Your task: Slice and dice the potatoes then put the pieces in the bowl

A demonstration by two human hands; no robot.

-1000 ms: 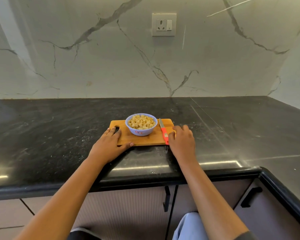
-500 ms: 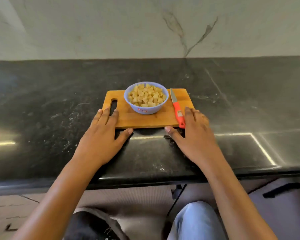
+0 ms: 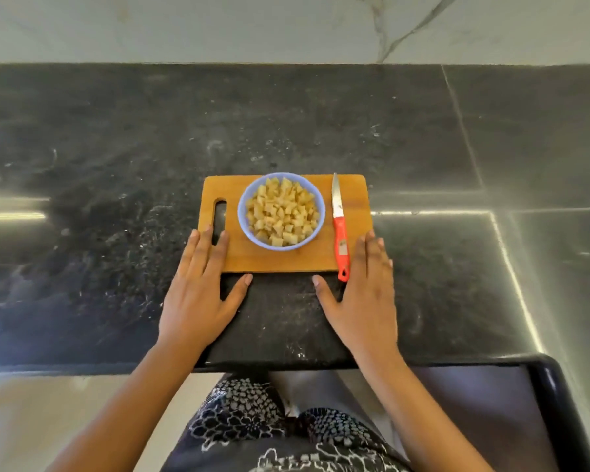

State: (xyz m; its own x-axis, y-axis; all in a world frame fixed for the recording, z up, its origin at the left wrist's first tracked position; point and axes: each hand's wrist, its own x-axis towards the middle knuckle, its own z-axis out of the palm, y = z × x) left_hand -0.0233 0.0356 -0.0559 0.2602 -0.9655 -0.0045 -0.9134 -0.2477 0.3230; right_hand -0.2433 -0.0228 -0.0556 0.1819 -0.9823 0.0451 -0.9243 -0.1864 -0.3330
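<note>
2 flat, empty hands are what we have on the counter now, one at each near corner of the cutting board (image 3: 283, 258). Our left hand (image 3: 200, 294) lies spread, palm down, fingers over the board's near-left corner beside the handle slot, thumb along the near edge. Our right hand (image 3: 363, 294) lies the same way at the near-right corner, fingers stretched along the board's right edge; we hold nothing in either.

The blue bowl (image 3: 244, 212) sits on the board, left of centre, heaped with diced potato pieces (image 3: 281, 212). We see no whole potato and no loose pieces on the board, so we judge the cutting and loading done.

The risks we see are small but real:

1. The knife (image 3: 339, 229) lies just right of the bowl, blade pointing away, and its red handle overhangs the board's near edge, close beside our right thumb. If we shift or lift the board, the knife could roll or slide off toward our lap.
2. The bowl is full to the rim, so a tilt or jolt of the board could spill dice onto the black countertop (image 3: 116, 199).
3. Reaching for the bowl with our right hand would cross the blade; a careless sweep could catch it.
</note>
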